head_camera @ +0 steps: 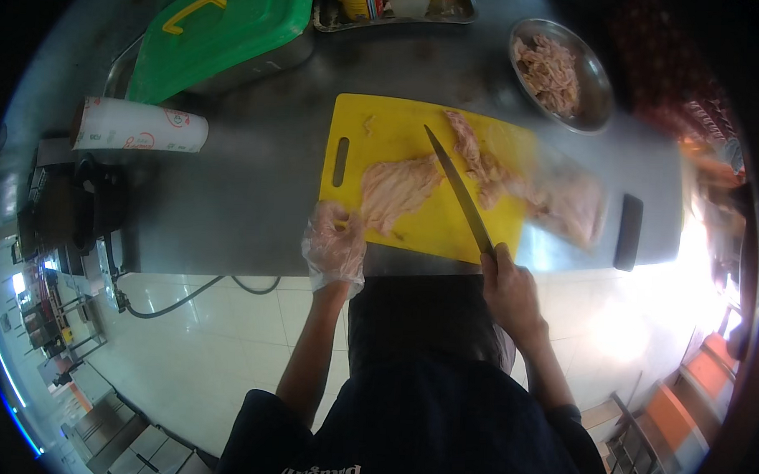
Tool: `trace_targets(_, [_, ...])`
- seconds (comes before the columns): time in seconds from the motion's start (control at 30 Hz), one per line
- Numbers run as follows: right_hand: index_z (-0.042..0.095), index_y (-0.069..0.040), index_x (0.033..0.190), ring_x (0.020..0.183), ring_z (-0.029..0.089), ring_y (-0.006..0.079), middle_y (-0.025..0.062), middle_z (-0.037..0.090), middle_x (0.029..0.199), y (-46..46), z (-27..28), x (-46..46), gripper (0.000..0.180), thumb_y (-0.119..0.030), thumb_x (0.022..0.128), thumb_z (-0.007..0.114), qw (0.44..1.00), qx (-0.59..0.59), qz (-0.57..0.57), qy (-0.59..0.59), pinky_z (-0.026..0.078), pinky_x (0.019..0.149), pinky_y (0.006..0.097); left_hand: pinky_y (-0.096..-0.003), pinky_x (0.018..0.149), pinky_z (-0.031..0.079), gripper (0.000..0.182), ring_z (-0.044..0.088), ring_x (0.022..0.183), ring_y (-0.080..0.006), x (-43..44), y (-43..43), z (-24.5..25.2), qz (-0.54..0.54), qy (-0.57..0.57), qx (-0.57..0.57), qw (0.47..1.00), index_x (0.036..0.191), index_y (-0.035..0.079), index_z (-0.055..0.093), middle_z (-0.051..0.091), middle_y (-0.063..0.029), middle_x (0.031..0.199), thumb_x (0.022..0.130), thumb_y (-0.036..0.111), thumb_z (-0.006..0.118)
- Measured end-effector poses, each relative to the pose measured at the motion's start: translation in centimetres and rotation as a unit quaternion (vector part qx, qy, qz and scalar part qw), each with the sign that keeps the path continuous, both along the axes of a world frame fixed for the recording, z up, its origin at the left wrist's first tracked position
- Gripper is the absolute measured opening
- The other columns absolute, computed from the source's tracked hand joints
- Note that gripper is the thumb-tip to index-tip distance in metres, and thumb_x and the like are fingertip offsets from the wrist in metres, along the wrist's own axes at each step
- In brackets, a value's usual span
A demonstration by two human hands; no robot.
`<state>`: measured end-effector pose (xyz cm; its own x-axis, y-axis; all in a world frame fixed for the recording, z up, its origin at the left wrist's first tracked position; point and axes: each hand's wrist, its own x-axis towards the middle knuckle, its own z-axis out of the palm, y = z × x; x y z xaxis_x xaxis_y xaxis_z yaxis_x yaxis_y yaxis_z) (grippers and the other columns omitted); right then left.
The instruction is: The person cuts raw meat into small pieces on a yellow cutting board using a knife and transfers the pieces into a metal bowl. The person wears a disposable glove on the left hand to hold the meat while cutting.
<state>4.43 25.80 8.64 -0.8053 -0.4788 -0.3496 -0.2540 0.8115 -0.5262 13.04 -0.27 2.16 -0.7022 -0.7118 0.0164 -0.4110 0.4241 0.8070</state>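
My right hand (512, 292), bare, grips the handle of a long kitchen knife (461, 186). Its blade points up and left above a yellow plastic cutting board (408, 122). On the board's left half lies a flat, pale piece of raw meat (399, 189), apparently poultry. My left hand (335, 245) wears a clear plastic glove; its curled fingers are at this piece's lower left edge, and whether they pinch it is unclear. Right of the blade runs a pinkish strip of raw meat (473, 155). More meat in a clear plastic bag (578, 203) overlaps the board's right side.
A steel bowl (594, 94) of cut meat strips stands at the back right of the steel table (229, 225). At the left are a white printed cylinder (145, 125) and a green-lidded container (236, 38). A dark bar-shaped object (628, 233) lies near the right edge.
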Motion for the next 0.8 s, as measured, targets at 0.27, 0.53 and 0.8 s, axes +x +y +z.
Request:
trace_targets(0.27, [0.049,-0.002,0.104,0.065,0.066,0.0459,0.028,0.066,0.075,-3.9,-2.4,2.9,0.014,-0.016,0.102,0.049,0.998,0.02,0.042,0.034,0.053,0.057,0.055,-0.0438,0.08,0.054,0.021,0.063,0.094,-0.0325,-5.6,-2.4,-2.3,-0.31,0.121,-0.292,0.897,0.099,0.008,0.066,0.065,-0.0111,0.108,0.082,0.018,0.074])
trace_targets(0.53, [0.046,0.0,0.107,0.062,0.067,0.043,0.027,0.066,0.075,-2.8,-1.8,2.1,0.015,-0.014,0.102,0.049,0.997,0.014,0.01,0.073,0.055,0.053,0.0503,-0.044,0.078,0.054,0.02,0.062,0.095,-0.0325,-5.4,-2.9,-2.8,-0.355,0.165,-0.348,0.852,0.096,0.009,0.064,0.063,-0.0102,0.103,0.08,0.018,0.073])
trace_targets(0.8, [0.045,0.001,0.112,0.061,0.068,0.0409,0.0259,0.067,0.074,-5.3,-1.1,3.6,0.019,-0.016,0.104,0.043,0.995,0.094,0.029,-0.003,0.055,0.053,0.0492,-0.0475,0.08,0.053,0.029,0.061,0.098,-0.0357,-6.2,-3.2,-3.2,-0.393,0.228,-0.31,0.835,0.102,0.007,0.065,0.062,-0.0121,0.104,0.077,0.017,0.076])
